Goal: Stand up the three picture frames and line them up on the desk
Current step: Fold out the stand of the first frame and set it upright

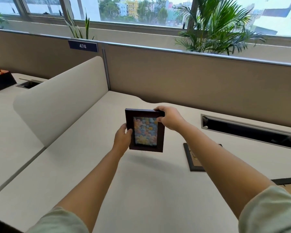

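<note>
Both hands hold a dark brown wooden picture frame with a pastel, pebble-like print upright in the air above the pale grey bench, its picture side facing the camera and its shadow lying on the surface below. The left hand grips the frame's left edge low down, thumb curled over the front rim and the other fingers wrapped behind, out of sight. The right hand pinches the top right corner, fingers hooked over the top rail and thumb pressed on the front of the right rail. Both grips are closed firmly on the wood.

To the right, a second dark-rimmed frame lying back side up rests flat on the bench, partly hidden by the right forearm; a small fitting on its back may be a hanger clip, though it is too blurred to be sure. A third black frame, also flat, peeks out at the right edge beside the pale green sleeve.

A long open cable slot sits behind the flat frames. A rounded cream divider panel bounds the bench on the left, and a taupe partition wall closes its far side.
</note>
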